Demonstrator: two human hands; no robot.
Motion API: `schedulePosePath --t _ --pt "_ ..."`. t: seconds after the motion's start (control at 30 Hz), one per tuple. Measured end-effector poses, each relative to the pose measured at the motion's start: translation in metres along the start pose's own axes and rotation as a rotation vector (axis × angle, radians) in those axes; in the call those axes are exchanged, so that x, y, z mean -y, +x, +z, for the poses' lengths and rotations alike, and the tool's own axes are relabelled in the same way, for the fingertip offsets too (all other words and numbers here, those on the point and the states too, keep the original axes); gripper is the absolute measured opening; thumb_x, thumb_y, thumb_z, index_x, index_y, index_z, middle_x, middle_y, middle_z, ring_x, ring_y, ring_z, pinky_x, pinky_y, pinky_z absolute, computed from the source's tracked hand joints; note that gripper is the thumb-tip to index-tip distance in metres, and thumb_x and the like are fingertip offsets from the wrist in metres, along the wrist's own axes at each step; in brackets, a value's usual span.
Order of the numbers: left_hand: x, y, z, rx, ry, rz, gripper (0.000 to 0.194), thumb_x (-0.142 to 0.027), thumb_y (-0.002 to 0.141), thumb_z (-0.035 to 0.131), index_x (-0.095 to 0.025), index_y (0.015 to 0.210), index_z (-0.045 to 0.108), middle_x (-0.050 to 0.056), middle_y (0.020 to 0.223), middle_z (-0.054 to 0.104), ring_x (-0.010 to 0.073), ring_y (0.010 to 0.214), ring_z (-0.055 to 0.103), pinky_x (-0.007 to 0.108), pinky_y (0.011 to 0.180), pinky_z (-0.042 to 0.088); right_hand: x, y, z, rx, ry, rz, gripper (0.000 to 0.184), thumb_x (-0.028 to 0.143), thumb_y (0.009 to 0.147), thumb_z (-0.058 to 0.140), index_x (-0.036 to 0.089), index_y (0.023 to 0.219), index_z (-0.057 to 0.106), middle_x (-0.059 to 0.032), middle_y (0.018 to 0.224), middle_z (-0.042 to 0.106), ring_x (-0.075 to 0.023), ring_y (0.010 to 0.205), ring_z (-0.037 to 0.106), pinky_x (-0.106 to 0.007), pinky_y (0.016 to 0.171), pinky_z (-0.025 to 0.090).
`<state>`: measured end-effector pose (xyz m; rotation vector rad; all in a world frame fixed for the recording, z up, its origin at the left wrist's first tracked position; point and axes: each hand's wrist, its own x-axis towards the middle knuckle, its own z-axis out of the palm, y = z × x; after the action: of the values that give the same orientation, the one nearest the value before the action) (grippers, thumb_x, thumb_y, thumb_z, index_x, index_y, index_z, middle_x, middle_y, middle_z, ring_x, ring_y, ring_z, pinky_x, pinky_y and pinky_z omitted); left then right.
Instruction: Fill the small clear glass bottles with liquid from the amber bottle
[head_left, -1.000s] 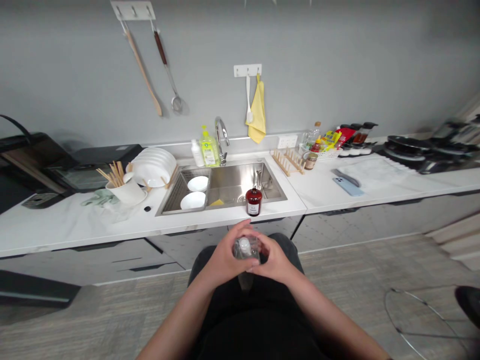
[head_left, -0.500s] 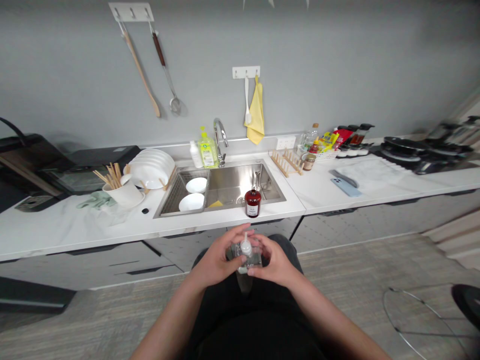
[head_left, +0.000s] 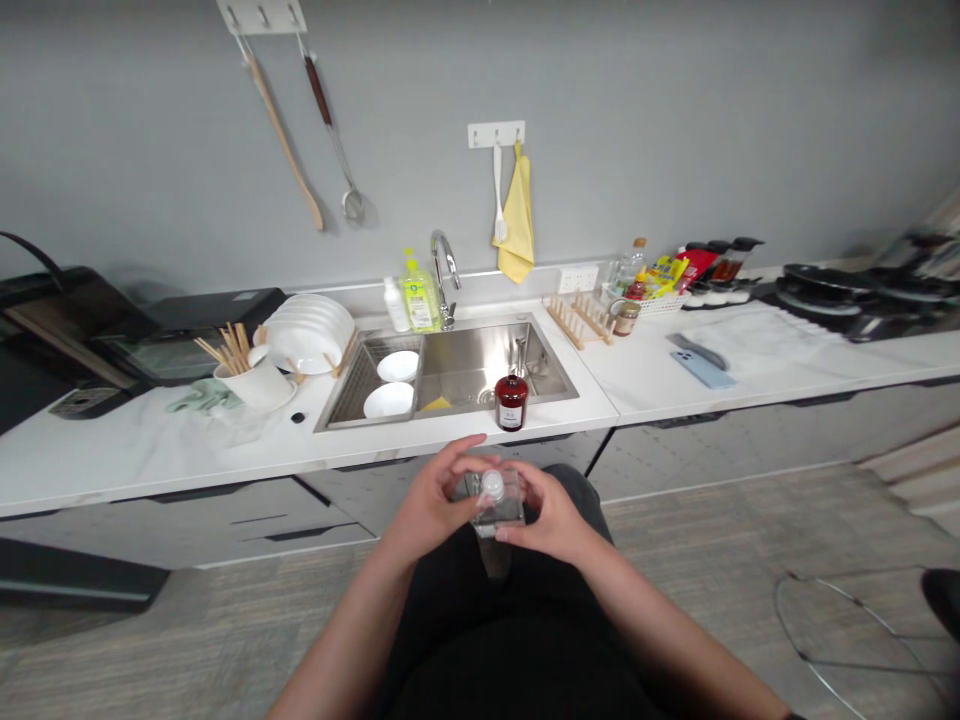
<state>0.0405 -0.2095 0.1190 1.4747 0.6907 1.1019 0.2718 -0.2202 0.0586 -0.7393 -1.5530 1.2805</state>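
Observation:
In front of my body, below the counter edge, I hold a clear square pump bottle with a white top. My right hand is closed around its right side, thumb along the near face. On the other side, my left hand has its thumb at the bottle's neck and its fingers curled behind the left side, partly hidden. Beyond my hands, a dark red round bottle with a white label stands on the front rim of the sink.
White bowls sit in the sink's left rack. Green dish soap stands by the tap. Plates and a chopstick holder are left; a wooden rack and a phone are right.
The clear bottle's white top has tipped and turned in my hands, and its upright nozzle no longer shows. My left fingers have spread a little. The red bottle stays put.

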Motion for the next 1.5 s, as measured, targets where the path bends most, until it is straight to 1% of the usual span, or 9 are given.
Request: schedulePosePath --t 0.1,0.27,0.47,0.67,0.8,0.93,1.17,1.33,1.5 --pt "0.004 0.004 0.003 -0.045 0.035 0.035 0.083 -0.035 0.082 0.105 -0.023 0.155 0.068 0.011 0.119 0.083 0.0277 0.117 0.080 0.041 0.110 0.062 -0.006 0.001 0.003 -0.004 -0.011 -0.005 0.088 0.051 0.076 0.108 0.025 0.150 0.069 -0.0150 0.143 0.080 -0.0348 0.123 0.083 -0.049 0.110 0.067" --pt "-0.004 -0.003 0.001 0.085 0.094 -0.005 0.076 -0.037 0.098 0.091 -0.027 0.168 0.061 0.016 0.146 0.080 0.0333 0.144 0.073 0.049 0.127 0.054 -0.010 0.002 0.004 -0.016 -0.035 -0.026 0.089 0.050 0.075 0.108 0.026 0.151 0.069 -0.0156 0.145 0.080 -0.0355 0.125 0.082 -0.050 0.109 0.068" --pt "-0.001 -0.004 -0.006 -0.137 0.095 0.045 0.063 -0.040 0.088 0.100 -0.019 0.143 0.077 0.011 0.112 0.087 0.0269 0.112 0.083 0.043 0.114 0.060 -0.003 0.003 0.002 0.004 -0.063 -0.001 0.079 0.046 0.078 0.107 0.024 0.144 0.070 -0.0150 0.142 0.081 -0.0341 0.122 0.084 -0.048 0.109 0.069" --pt "-0.008 -0.003 -0.008 -0.274 0.190 0.033 0.046 -0.044 0.100 0.088 -0.021 0.140 0.080 0.014 0.132 0.086 0.0260 0.118 0.081 0.039 0.109 0.062 -0.011 0.004 -0.001 -0.039 -0.123 0.033 0.084 0.051 0.076 0.107 0.024 0.146 0.069 -0.0136 0.138 0.081 -0.0322 0.120 0.084 -0.048 0.110 0.068" --pt "-0.013 -0.005 -0.005 -0.271 0.231 0.034 0.041 -0.041 0.100 0.088 -0.021 0.136 0.083 0.013 0.132 0.087 0.0262 0.118 0.081 0.039 0.109 0.063 -0.015 0.005 -0.002 -0.061 -0.114 0.045 0.084 0.050 0.076 0.107 0.024 0.145 0.069 -0.0134 0.138 0.080 -0.0306 0.116 0.084 -0.048 0.109 0.068" --pt "-0.011 -0.005 -0.003 -0.345 0.242 0.096 0.033 -0.042 0.102 0.085 -0.023 0.129 0.087 0.012 0.137 0.086 0.0288 0.127 0.079 0.042 0.115 0.062 -0.016 0.005 -0.002 -0.074 -0.104 0.047 0.084 0.051 0.076 0.107 0.024 0.146 0.069 -0.0129 0.138 0.080 -0.0310 0.118 0.084 -0.048 0.110 0.068" --pt "-0.010 -0.005 -0.006 -0.354 0.310 0.096 0.034 -0.040 0.101 0.086 -0.024 0.130 0.087 0.012 0.134 0.086 0.0290 0.123 0.081 0.041 0.112 0.064 -0.011 0.006 -0.004 -0.096 -0.108 0.037 0.080 0.050 0.076 0.107 0.025 0.143 0.071 -0.0109 0.135 0.081 -0.0305 0.117 0.083 -0.046 0.108 0.069" --pt "-0.014 -0.006 -0.004 -0.279 0.481 0.138 0.028 -0.034 0.103 0.082 -0.026 0.129 0.088 0.009 0.128 0.088 0.0276 0.118 0.082 0.040 0.108 0.064 -0.012 0.005 -0.005 -0.094 -0.135 0.019 0.078 0.046 0.077 0.106 0.025 0.143 0.071 -0.0112 0.136 0.081 -0.0310 0.116 0.084 -0.046 0.107 0.069" --pt "-0.010 -0.007 -0.002 -0.321 0.515 0.137 0.029 -0.033 0.101 0.084 -0.025 0.128 0.087 0.009 0.127 0.088 0.0275 0.115 0.083 0.040 0.105 0.065 -0.015 0.004 -0.006 -0.108 -0.177 0.019 0.078 0.043 0.076 0.106 0.025 0.143 0.072 -0.0115 0.136 0.082 -0.0321 0.117 0.083 -0.046 0.106 0.069"
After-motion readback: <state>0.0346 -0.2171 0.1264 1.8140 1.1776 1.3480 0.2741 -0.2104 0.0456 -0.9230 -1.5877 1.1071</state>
